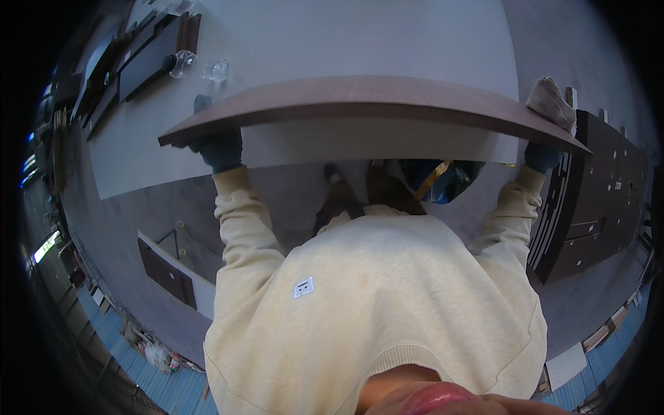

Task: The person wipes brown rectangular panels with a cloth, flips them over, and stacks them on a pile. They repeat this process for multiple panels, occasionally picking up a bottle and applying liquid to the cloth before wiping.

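Observation:
A long brown wooden board spans the view in front of me, tilted above the pale work surface. My left hand, in a dark teal glove, is closed round the board's left end, its thumb showing over the upper edge. The right end is gripped by my right hand, gloved the same; the board hides most of its fingers. A crumpled beige cloth rests against the board's upper edge just above my right hand. I cannot tell whether that hand presses on the cloth.
Under the board lies the pale work surface. Dark panels and clear rolls, one of them a clear roll, sit at far left. Dark brown panels are stacked at right. A shiny blue bag is near my feet.

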`<state>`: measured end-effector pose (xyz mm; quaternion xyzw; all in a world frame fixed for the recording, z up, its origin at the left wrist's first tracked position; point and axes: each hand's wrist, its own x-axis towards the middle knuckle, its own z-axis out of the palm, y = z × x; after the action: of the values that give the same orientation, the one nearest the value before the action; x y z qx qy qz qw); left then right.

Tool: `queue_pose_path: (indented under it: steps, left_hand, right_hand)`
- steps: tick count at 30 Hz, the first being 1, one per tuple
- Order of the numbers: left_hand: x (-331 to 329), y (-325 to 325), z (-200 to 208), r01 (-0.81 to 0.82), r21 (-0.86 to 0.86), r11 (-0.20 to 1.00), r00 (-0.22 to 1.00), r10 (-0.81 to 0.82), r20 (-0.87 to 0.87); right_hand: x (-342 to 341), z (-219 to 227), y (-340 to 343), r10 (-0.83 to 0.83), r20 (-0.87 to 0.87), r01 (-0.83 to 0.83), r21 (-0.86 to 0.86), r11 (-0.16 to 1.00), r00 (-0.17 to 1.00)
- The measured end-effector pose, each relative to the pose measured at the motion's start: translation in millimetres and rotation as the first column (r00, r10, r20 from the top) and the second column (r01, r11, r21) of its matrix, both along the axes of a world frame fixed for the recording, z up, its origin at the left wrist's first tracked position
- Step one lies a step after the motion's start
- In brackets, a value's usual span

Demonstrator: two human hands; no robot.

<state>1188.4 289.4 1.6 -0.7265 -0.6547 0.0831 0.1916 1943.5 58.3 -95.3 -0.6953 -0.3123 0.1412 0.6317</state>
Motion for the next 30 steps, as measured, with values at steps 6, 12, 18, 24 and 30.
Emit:
queue_pose_path:
  steps: [6, 12, 18, 24, 30]
  left_hand:
    - [24.1, -131.5, 79.6, -0.037, -0.420, 0.907, -0.882, 0.168, 0.441]
    - [22.8, -181.9, 7.6, -0.029, -0.753, 0.657, -0.966, 0.177, 0.191]
    - [6.6, -215.0, -95.4, 0.080, -0.869, 0.489, -0.987, 0.162, 0.001]
    - [-12.7, -229.8, -118.2, 0.218, -0.764, 0.607, -0.974, 0.179, -0.136]
    - [-45.1, -239.0, -113.7, 0.370, -0.654, 0.660, -0.926, 0.317, -0.204]
  right_hand:
    - [81.4, -26.8, -111.1, 0.175, 0.443, -0.096, -0.195, 0.976, 0.879]
    - [58.5, 85.5, -129.0, -0.267, -0.113, 0.226, -0.283, 0.932, 0.957]
    - [-184.5, 77.1, -39.4, 0.265, 0.042, -0.185, -0.612, 0.769, 0.963]
    - [-482.5, 30.7, 9.2, 0.844, 0.529, -0.537, -0.690, 0.485, 0.082]
    - [-604.3, 8.2, 202.7, 0.721, 0.684, -0.431, -0.621, 0.654, 0.108]
